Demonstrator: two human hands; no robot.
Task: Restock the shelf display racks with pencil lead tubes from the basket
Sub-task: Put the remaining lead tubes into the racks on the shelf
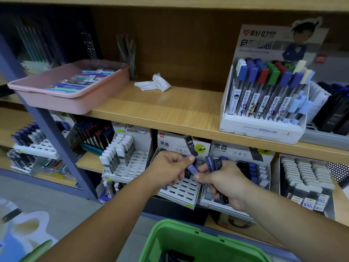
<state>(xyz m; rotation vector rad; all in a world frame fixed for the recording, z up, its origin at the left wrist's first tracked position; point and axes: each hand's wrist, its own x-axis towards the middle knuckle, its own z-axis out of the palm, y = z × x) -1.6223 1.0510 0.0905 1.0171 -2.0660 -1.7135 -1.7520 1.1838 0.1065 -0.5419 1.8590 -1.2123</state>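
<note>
dim, even indoor light; soft motion blur, wide-angle bending at the edges

Pens [81, 80] are laid in a pink tray [56, 101] at upper left. Crumpled white paper [154, 84] is left to its right.

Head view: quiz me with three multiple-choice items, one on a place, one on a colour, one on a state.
1. Where is the pink tray? A on the floor; B on the upper shelf, at its left end; C hanging from a hook.
2. What colour is the basket? A pink; B white; C green.
3. What is the right hand doing? A holding several lead tubes; B hanging empty; C pressing flat on the shelf.

Answers: B, the tray sits on the wooden board and overhangs its left front edge; C, the rim at the bottom of the view is green; A, the fingers curl round a bundle of blue and dark tubes.
</note>
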